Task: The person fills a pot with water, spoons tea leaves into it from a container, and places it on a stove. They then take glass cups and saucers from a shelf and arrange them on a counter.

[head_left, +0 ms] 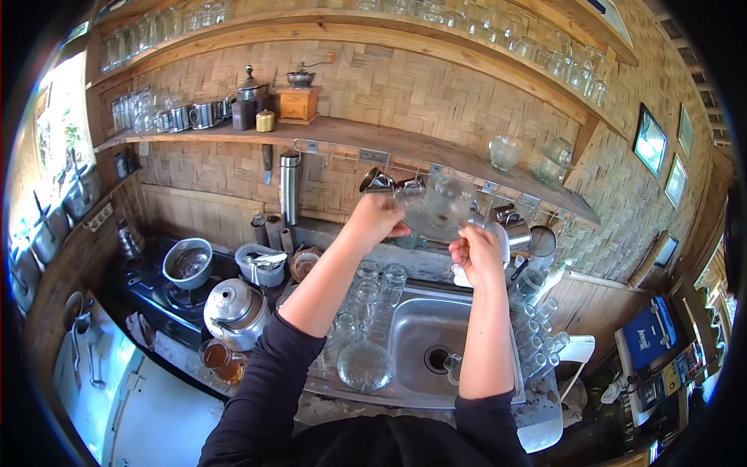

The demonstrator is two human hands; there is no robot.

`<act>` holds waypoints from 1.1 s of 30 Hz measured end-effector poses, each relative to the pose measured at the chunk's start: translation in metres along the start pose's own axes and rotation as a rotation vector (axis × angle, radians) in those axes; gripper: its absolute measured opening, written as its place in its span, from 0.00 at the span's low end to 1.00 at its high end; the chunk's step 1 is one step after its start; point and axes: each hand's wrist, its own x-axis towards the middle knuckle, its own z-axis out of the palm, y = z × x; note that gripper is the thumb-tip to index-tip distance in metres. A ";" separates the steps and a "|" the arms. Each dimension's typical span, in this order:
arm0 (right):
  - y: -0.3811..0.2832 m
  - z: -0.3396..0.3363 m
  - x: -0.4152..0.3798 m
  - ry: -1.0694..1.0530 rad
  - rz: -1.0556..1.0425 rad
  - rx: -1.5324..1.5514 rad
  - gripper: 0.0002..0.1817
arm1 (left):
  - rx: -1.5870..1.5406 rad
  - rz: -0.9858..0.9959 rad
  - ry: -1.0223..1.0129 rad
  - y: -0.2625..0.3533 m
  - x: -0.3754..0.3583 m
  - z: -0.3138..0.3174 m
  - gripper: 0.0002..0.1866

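Both my hands are raised above the sink, at the height of the hanging mugs. Between them is a clear glass saucer (433,229) with a clear glass cup (451,201) over it. My left hand (377,218) is closed at the saucer's left side, fingers bent. My right hand (478,251) pinches its near right edge. See-through glass makes it hard to tell whether more pieces are stacked there. Steel mugs (377,180) hang from the rail just behind. Below, a glass plate (365,365) and several upright glasses (394,282) stand left of the sink.
The metal sink (412,327) has a glass (452,366) near its drain. Stacked glasses (537,342) crowd its right side. A wooden shelf (405,159) carries glass cups (506,152). Left are a kettle (233,307), a pot (187,265) on the stove and a tea-coloured jug (220,361).
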 end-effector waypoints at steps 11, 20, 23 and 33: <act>0.064 -0.050 -0.105 0.002 0.118 0.064 0.22 | 0.026 -0.110 -0.133 -0.058 -0.121 0.014 0.17; 0.103 -0.055 -0.159 -0.008 0.153 0.149 0.15 | 0.072 -0.080 -0.189 -0.097 -0.154 0.008 0.20; 0.111 -0.052 -0.166 -0.061 0.194 0.122 0.16 | 0.060 -0.025 -0.146 -0.105 -0.148 0.006 0.23; 0.129 -0.040 -0.178 -0.142 0.302 0.100 0.21 | 0.180 0.178 -0.346 -0.128 -0.126 -0.006 0.17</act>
